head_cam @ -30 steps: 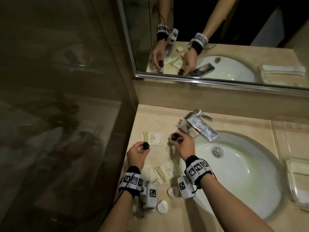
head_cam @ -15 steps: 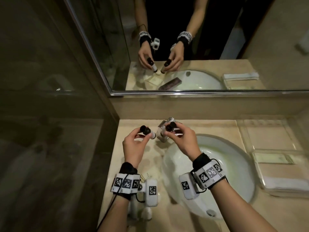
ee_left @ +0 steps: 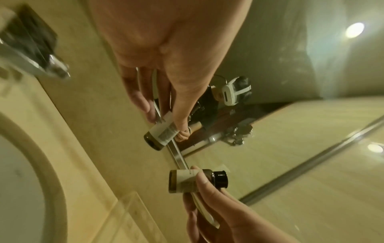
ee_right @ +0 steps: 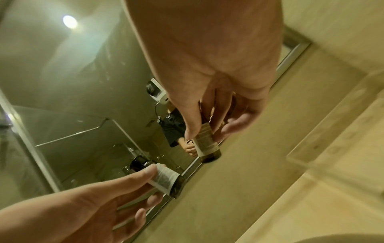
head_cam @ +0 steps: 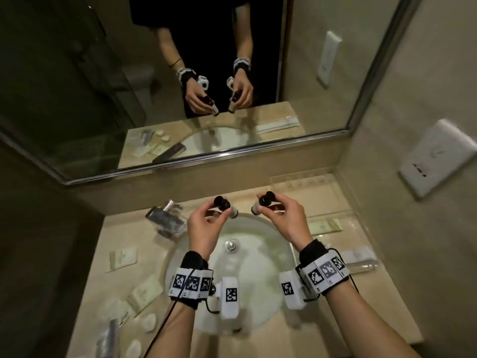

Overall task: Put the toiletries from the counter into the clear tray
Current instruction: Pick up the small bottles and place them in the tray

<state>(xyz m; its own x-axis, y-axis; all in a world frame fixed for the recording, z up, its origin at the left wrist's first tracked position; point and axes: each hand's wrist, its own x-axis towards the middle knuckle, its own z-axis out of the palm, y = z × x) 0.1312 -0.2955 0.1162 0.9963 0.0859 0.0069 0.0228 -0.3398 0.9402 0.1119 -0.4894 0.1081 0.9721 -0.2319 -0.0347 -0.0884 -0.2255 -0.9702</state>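
Each of my hands holds a small dark bottle with a pale label and a black cap, above the back of the sink. My left hand (head_cam: 219,212) pinches its bottle (head_cam: 222,203) (ee_left: 161,133) (ee_right: 164,179) cap-up and tilted. My right hand (head_cam: 260,208) pinches the other bottle (head_cam: 262,200) (ee_right: 207,148) (ee_left: 193,180), a short gap to the right. The clear tray (head_cam: 322,200) stands on the counter right of the sink, just right of my right hand. It holds a flat packet (head_cam: 325,225) and a wrapped item (head_cam: 358,257).
The faucet (head_cam: 165,218) is at the back left of the basin (head_cam: 258,254). Paper packets (head_cam: 124,258) (head_cam: 147,293) and round soaps (head_cam: 148,320) lie on the left counter. The mirror (head_cam: 232,140) is behind, a wall on the right, dark glass on the left.
Both hands lifted their bottles off the left counter and carried them up and rightward over the sink. The head view swung right, bringing the clear tray closer.
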